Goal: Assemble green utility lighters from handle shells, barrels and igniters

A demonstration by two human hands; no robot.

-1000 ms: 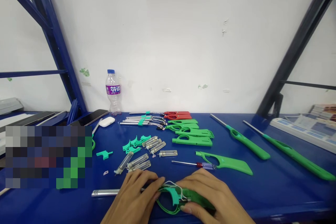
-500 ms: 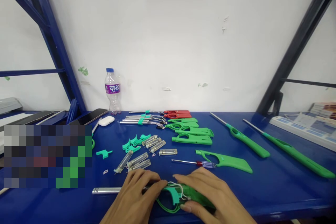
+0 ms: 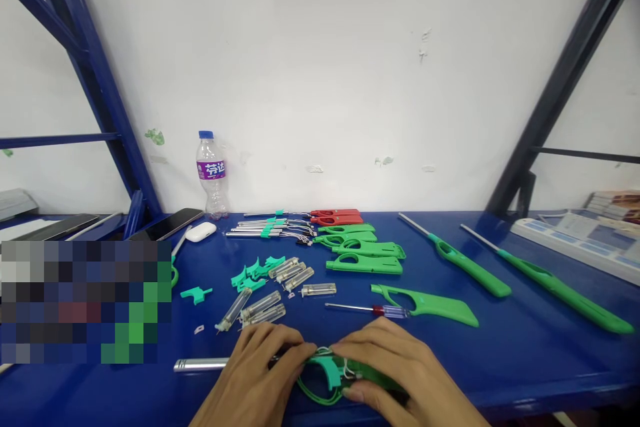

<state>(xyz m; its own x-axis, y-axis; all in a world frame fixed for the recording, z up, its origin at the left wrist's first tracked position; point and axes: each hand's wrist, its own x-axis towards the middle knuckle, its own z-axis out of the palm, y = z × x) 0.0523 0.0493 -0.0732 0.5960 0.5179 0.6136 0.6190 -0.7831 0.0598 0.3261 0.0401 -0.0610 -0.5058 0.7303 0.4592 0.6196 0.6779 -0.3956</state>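
Note:
A partly assembled green gas lighter lies at the table's front, its open handle shell showing a teal trigger and white wires. My left hand is closed over the front of it, with the silver metal tube sticking out to the left. Over the handle end, my right hand grips the shell between thumb and fingers. Its index fingertip presses by the wires at the upper rim, thumb at the lower side. The right hand covers the rear of the handle.
Beyond my hands are a screwdriver, a green shell half, clear fuel tanks, teal triggers and metal tubes with wires. Two whole lighters lie right. A bottle stands at the back.
My right index finger has come down onto the shell's upper rim, and the white wire loop there now shows less. My left hand stays on the lighter. The view has shifted slightly.

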